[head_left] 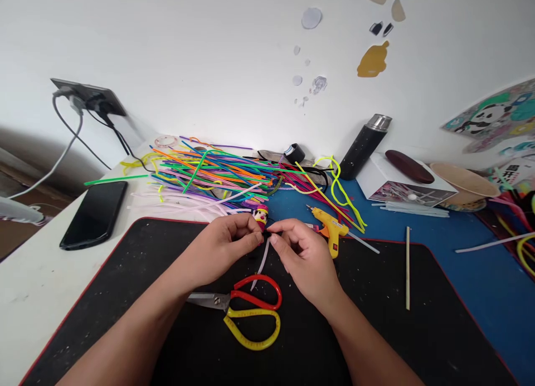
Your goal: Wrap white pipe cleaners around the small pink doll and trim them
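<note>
Pinched closed, my left hand [219,249] grips a small figure [261,215] with a yellow and pink-red head or hat, whose lower part is hidden by the fingers. My right hand [307,258] is closed too, thumb and forefinger meeting on a small black piece [266,235] at the figure's base. The two hands' fingertips almost touch. A pale pipe cleaner [264,258] runs down from behind the fingers to the black mat [363,325]. Just below the hands lie scissors [256,313] with one red and one yellow handle, their blade tips hidden behind my left forearm.
Behind my hands lies a heap of coloured pipe cleaners [217,169]. A yellow glue gun [330,228] rests to the right, a wooden stick [408,268] farther right. A black phone [95,214] lies at left. A black thermos [363,147] and white box [401,182] stand by the wall.
</note>
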### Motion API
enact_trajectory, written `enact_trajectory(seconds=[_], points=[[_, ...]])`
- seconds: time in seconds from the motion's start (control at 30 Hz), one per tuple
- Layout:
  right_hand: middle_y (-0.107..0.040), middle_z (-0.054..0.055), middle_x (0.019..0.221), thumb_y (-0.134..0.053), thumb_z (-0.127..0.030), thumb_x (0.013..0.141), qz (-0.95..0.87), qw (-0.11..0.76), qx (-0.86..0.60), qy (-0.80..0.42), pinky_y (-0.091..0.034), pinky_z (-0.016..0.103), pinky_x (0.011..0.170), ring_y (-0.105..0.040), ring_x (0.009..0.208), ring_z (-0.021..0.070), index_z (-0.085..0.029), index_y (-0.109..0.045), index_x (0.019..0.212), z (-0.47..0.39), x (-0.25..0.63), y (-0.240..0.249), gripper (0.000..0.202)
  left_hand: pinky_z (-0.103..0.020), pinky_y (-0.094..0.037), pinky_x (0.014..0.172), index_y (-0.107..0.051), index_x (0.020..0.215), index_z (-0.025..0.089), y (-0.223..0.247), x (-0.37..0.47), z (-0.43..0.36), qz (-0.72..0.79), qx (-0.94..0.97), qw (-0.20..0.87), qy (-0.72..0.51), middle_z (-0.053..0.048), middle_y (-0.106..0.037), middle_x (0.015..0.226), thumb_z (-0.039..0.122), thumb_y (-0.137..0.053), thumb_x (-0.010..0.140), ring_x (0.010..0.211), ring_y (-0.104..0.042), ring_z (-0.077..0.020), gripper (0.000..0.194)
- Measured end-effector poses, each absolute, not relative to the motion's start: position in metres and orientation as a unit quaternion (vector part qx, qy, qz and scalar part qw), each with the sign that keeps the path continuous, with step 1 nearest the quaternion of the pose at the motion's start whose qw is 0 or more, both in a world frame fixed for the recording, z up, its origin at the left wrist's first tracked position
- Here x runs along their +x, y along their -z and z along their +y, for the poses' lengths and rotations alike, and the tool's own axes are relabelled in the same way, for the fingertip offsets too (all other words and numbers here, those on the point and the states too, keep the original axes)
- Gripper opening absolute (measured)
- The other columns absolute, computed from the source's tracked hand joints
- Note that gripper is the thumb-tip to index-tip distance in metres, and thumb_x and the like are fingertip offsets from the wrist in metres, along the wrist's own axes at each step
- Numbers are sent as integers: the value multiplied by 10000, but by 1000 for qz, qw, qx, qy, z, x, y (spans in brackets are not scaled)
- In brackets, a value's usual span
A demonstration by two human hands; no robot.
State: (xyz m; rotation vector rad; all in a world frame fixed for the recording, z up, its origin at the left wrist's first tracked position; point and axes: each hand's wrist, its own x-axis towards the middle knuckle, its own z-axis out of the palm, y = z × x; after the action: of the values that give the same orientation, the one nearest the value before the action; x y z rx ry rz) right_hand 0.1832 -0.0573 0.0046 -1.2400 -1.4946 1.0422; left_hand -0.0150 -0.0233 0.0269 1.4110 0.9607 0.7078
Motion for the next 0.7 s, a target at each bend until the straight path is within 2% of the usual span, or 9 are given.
enact_trajectory(seconds=[0.23, 0.7], points=[[-477, -75, 618, -640, -304, 1003, -630, 447, -504, -387, -344, 269, 532, -452, 538, 124, -201, -733, 1028, -58, 184, -4, 140, -257, -386, 669, -652, 821, 175, -27, -17, -22, 419, 613, 596, -306, 24, -579, 752, 379, -697, 899, 712, -478, -139, 223], [-505, -62, 604, -631, -288, 989, -661, 420, -521, -339, -383, 283, 554, -503, 540, 144, -227, -717, 955, -59, 183, -4, 111, -253, -343, 625, -615, 817, 183, -27, -17, -22, 420, 618, 603, -279, 40, -500, 711, 407, -676, 908, 667, -410, -132, 249]])
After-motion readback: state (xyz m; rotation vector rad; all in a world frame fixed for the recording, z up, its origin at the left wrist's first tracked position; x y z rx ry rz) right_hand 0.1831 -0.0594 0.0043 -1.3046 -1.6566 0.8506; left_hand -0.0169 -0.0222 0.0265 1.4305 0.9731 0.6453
